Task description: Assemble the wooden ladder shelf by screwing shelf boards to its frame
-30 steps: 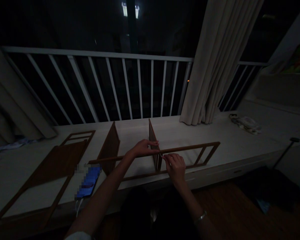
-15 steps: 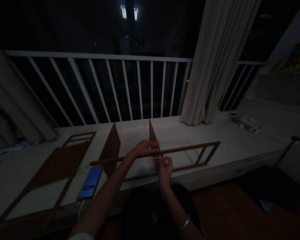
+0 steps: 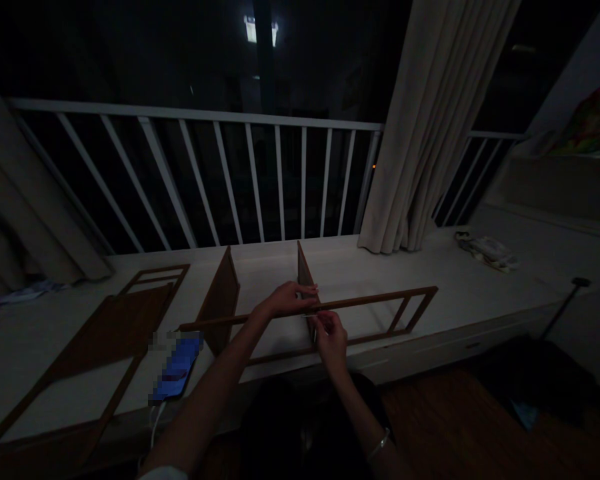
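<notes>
A brown wooden shelf frame (image 3: 375, 301) lies on its side on the white ledge, with two boards standing across it. My left hand (image 3: 287, 298) grips the upper rail where the right-hand board (image 3: 305, 270) meets it, fingers reaching over the joint. Just below and to the right, my right hand (image 3: 331, 335) is closed, thumb and fingers pinching a thin metal hex key (image 3: 309, 316) that points left along the rail. Its tip and the fastener are too small and dark to make out. The left-hand board (image 3: 221, 297) stands apart from both hands.
Another wooden frame with a panel (image 3: 117, 323) lies at the left. Beside it is a lit phone (image 3: 177, 367) on a white cable. A white railing (image 3: 200, 113) and a curtain (image 3: 435, 133) stand behind the ledge. Folded cloth (image 3: 487, 250) lies at the right.
My right hand has shifted slightly and its fingers have curled closer to the rail, with the hex key turned a little. My left hand stays on the joint.
</notes>
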Demonstrator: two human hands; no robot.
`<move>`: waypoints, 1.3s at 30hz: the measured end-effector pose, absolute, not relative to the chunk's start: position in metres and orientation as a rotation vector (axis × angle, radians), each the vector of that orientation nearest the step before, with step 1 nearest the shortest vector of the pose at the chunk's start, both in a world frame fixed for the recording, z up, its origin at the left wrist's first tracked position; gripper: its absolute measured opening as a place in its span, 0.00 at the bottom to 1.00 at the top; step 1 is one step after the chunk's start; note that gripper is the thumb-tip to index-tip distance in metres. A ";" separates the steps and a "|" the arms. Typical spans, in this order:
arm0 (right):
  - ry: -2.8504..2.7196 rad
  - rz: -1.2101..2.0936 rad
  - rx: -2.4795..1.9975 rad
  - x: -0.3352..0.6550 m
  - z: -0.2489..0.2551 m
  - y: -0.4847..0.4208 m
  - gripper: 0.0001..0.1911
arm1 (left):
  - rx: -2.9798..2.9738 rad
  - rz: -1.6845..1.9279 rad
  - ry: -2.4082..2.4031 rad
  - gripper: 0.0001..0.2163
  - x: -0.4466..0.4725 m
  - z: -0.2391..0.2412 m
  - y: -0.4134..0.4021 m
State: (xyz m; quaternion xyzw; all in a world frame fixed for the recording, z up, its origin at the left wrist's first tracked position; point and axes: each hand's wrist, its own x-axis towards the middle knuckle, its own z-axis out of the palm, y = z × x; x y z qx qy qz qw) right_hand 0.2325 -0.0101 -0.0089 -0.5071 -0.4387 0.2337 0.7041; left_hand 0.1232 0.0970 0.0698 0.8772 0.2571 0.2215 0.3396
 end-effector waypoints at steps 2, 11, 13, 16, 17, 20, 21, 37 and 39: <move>-1.037 0.421 -1.197 0.237 -0.007 -0.011 0.10 | 2.298 0.575 0.671 0.18 0.123 0.068 0.099; -1.174 0.243 -1.321 0.244 0.013 -0.014 0.10 | 2.345 0.557 0.686 0.17 0.124 0.066 0.102; -1.104 0.339 -1.285 0.245 0.015 -0.014 0.10 | 2.339 0.551 0.688 0.18 0.124 0.067 0.101; -0.993 0.488 -1.201 0.246 0.013 -0.011 0.11 | 2.344 0.539 0.685 0.17 0.125 0.068 0.101; -0.963 0.527 -1.171 0.246 0.012 -0.010 0.12 | 2.344 0.539 0.682 0.17 0.125 0.069 0.101; -0.866 0.618 -1.085 0.246 0.009 -0.006 0.11 | 2.332 0.553 0.682 0.17 0.126 0.069 0.100; -0.834 0.636 -1.059 0.245 0.008 -0.005 0.11 | 2.326 0.557 0.691 0.17 0.126 0.069 0.100; -1.453 0.194 -1.202 0.286 -0.004 -0.013 0.12 | 2.278 0.546 0.716 0.17 0.127 0.072 0.096; -1.569 0.094 -1.198 0.294 -0.002 -0.012 0.13 | 2.267 0.549 0.728 0.17 0.127 0.072 0.095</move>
